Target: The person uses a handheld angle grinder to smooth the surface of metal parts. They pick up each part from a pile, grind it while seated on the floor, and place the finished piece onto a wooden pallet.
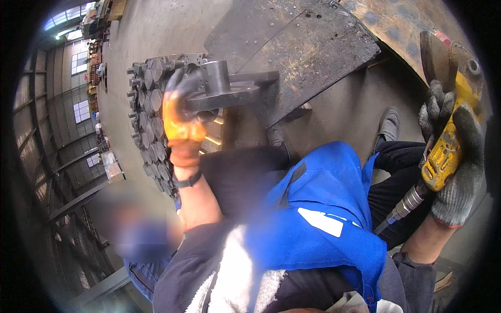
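My left hand, in an orange glove, is closed around the side of a dark metal part. The part has a short hollow cylinder standing on a flat plate, and an arm of it reaches right over a steel table. Motion blurs the fingers. At the far right my right hand, in a grey knit glove, wraps round a yellow air-powered hand tool. A metal hose coupling sits at the tool's lower end. The rim of the picture partly obscures the tool's upper head.
Beyond my left hand stands a stack of dark round metal pieces. The worn steel table lies ahead, with another stained surface at its upper right. A person in blue is close on the left. My shoes are below the table.
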A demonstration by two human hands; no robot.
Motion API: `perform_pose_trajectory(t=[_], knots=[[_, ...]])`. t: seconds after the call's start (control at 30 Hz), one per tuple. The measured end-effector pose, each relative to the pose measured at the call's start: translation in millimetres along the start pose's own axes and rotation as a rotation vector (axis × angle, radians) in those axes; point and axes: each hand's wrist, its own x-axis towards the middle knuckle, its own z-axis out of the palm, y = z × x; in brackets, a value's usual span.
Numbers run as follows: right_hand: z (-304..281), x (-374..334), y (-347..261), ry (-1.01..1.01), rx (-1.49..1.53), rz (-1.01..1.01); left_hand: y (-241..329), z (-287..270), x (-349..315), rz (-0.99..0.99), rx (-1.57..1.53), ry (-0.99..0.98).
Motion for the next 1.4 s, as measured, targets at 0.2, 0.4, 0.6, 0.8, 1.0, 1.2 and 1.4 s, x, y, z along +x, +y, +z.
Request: perform_pose_trajectory(t=[0.2, 0.4, 0.6, 0.8, 1.0, 1.2, 1.4], knots=[[-14, 5, 8, -0.047, 0.083, 0.180, -19, 20, -72, -0.622, -0.187, 0.243], [-23, 4, 19, -0.038, 0.025, 0.123, 21, 7, -116, -0.603, -0.436, -0.232], [-17, 2, 15, -0.071, 0.004, 0.096, 35, 32, -134, -0.667, -0.230, -0.217], [-8, 5, 9, -0.129, 0.021, 0.074, 44, 68, -114, -1.602, -1.466, 0.337], [6, 10, 1, -0.192, 0.076, 0.076, 45, 76, -117, -1.721, -1.397, 0.345], [21, 7, -16, -0.304, 0.275, 0.158, 38, 80, -142, -1.439, -1.043, 0.251], [30, 13, -23, -0.388, 0.530, 0.435, 17, 53, -135, -0.851, -0.343, -0.047]])
